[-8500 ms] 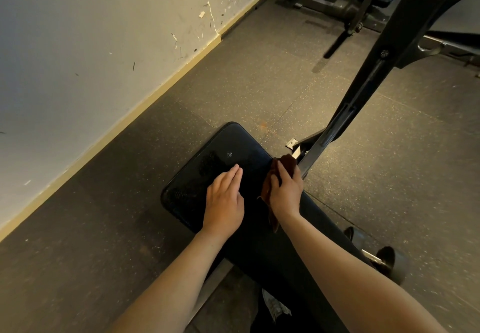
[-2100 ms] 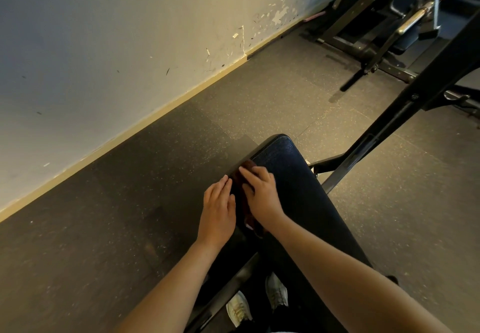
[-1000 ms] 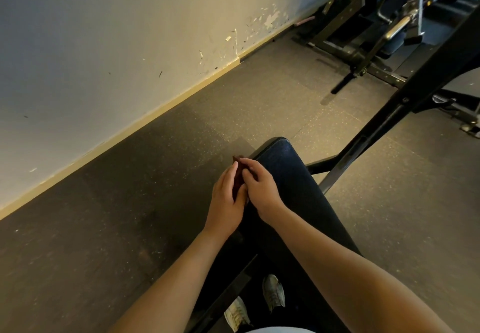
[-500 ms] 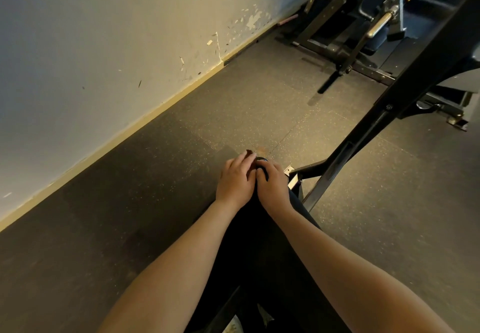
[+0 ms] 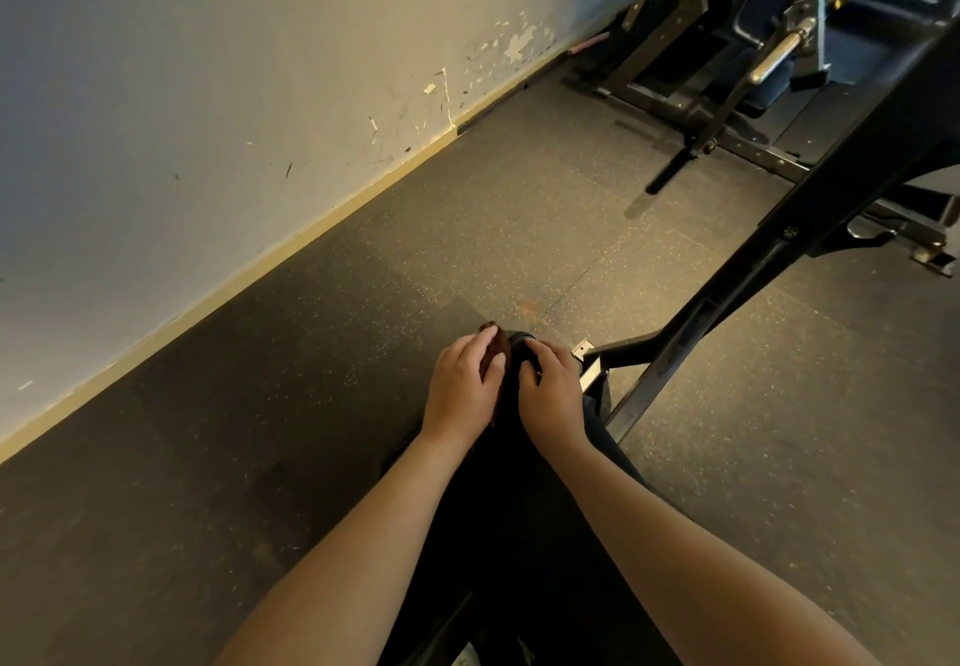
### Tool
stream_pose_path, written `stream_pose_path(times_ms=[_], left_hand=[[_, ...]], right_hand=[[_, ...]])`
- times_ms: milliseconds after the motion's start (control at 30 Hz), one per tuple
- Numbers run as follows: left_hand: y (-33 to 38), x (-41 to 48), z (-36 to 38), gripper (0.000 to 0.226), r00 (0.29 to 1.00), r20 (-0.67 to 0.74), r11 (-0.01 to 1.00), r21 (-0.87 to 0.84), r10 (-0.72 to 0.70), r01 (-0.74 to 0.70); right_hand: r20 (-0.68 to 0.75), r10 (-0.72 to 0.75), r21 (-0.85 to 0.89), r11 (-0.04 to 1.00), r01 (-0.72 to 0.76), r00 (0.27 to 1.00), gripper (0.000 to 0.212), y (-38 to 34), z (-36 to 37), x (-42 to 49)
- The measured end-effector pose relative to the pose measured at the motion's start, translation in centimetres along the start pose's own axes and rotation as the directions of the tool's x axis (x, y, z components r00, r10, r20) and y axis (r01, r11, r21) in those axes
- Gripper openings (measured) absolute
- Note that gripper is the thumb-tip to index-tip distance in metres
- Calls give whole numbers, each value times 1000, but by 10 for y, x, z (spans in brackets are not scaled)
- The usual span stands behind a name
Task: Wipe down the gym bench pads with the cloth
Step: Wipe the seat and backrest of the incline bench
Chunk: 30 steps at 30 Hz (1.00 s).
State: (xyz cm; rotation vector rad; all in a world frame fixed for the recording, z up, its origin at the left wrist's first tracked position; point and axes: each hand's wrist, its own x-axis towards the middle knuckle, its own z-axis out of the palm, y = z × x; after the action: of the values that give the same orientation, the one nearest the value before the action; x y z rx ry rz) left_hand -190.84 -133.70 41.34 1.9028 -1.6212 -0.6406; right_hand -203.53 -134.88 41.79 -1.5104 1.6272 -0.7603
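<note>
L hand (image 5: 461,386): fingers close together, nearly straight, laid flat over the cloth (image 5: 497,347) and pressing it down. No pinch that I can see.

R hand (image 5: 551,391): fingers bent, tips tucked down at the pad's tip. Can't tell if they grip the cloth's edge, the pad itself, or nothing, as it's too dark there.

Cloth: brown, only a sliver shows, peeking out past the L fingertips and in the gap btwn the two hands. It sits on the far end of the bench pad (image 5: 501,499). Rest of it is hidden under the L palm.

Why held so, my read: both hands are bunched at the nose of the pad because the rounded end needs the cloth wrapped over the edge, not just slid flat. L gives the pressure, R prob steadies or guides.

Pad: black, runs from under the forearms out to the hands. Seen nearly end-on, so most of its top is hidden by the arms. Can't judge wet vs dry.

Just R of the hands: metal bracket (image 5: 584,353) where the black frame bar (image 5: 779,255) meets the bench. Knuckles are near it, so watch for a snag.

Beyond: speckled rubber floor (image 5: 519,229), scuffed wall (image 5: 208,94) on the L side, another machine (image 5: 753,47) far back R.
</note>
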Motion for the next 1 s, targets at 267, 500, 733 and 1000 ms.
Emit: stream_pose_path(times_ms=[267, 500, 733, 1000], left_hand=[[-9, -5, 1, 41, 1000, 9, 997, 74, -7, 6], [-15, -26, -2, 40, 998, -46, 992, 117, -34, 39], [-20, -23, -11, 40, 1000, 15, 991, 133, -11, 8], [-62, -105, -38, 39, 993, -97, 981, 177, -67, 84]], right_hand=[[3, -144, -102, 984, 144, 990, 34, 3, 0, -2], [45, -150, -201, 967, 156, 988, 41, 2, 16, -20], [51, -126, -158, 979, 132, 991, 40, 0, 19, -31], [192, -169, -244, 946, 214, 967, 41, -7, 39, -87]])
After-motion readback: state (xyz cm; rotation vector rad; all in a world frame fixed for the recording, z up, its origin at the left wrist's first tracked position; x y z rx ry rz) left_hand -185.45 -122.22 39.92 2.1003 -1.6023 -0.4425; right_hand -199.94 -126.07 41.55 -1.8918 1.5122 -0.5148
